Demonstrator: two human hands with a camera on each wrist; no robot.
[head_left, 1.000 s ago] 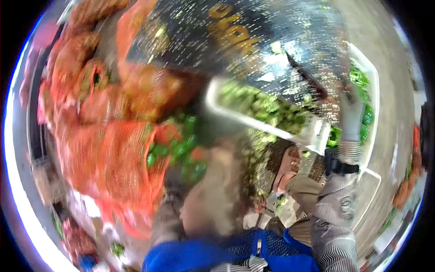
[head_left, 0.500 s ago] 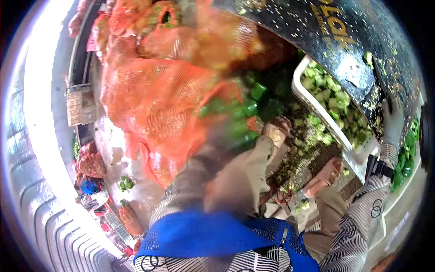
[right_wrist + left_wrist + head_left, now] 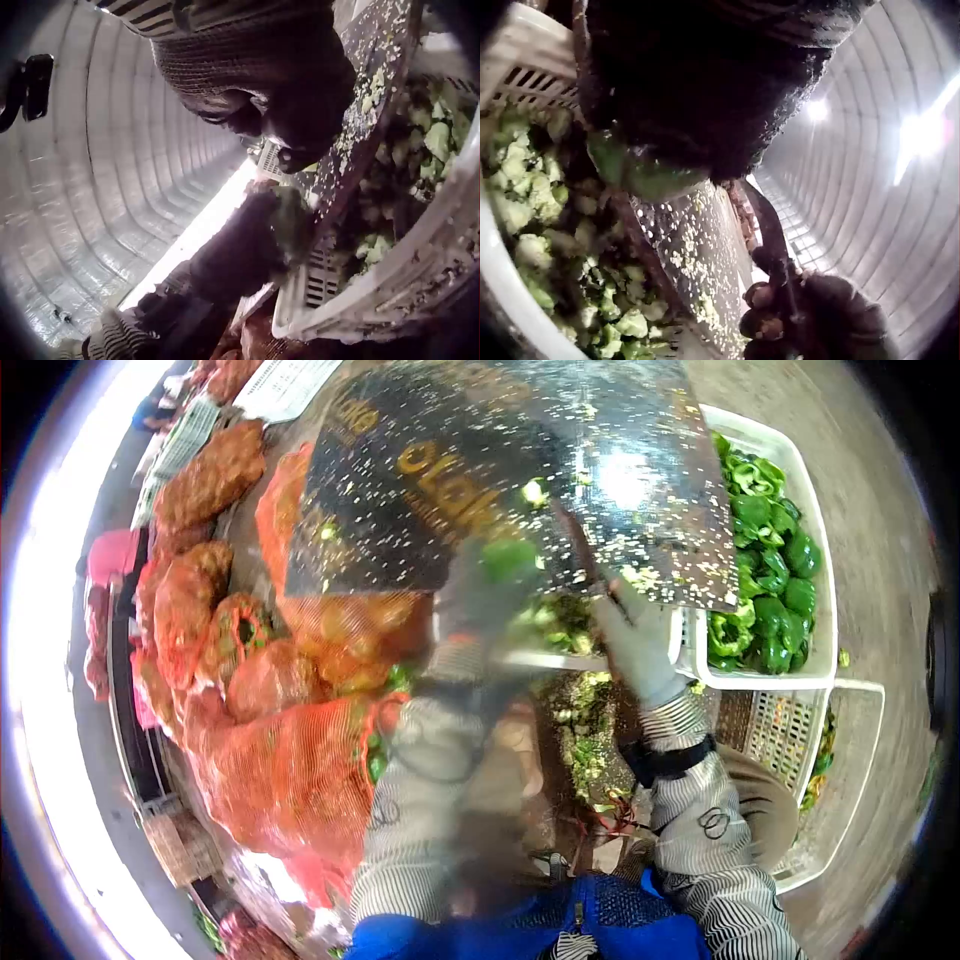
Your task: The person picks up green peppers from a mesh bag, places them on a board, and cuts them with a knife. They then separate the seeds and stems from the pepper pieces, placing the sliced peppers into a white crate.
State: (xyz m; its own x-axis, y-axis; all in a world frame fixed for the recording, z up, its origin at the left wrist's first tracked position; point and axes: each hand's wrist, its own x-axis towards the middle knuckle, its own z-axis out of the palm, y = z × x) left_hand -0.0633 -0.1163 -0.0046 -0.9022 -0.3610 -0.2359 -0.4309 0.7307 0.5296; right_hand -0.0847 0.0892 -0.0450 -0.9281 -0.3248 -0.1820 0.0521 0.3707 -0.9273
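On my left I see orange mesh sacks (image 3: 290,770). My left hand (image 3: 478,592) has its fingers curled round a green pepper (image 3: 510,557), held up against the seed-flecked metal sheet (image 3: 400,500). My right hand (image 3: 632,640) is clenched on a dark handle (image 3: 771,229) at that sheet. Only the left wrist view shows that grip plainly, with chopped pieces in the white crate (image 3: 521,52) beside the pepper. The head view alone shows the crate of whole peppers (image 3: 770,678) far right.
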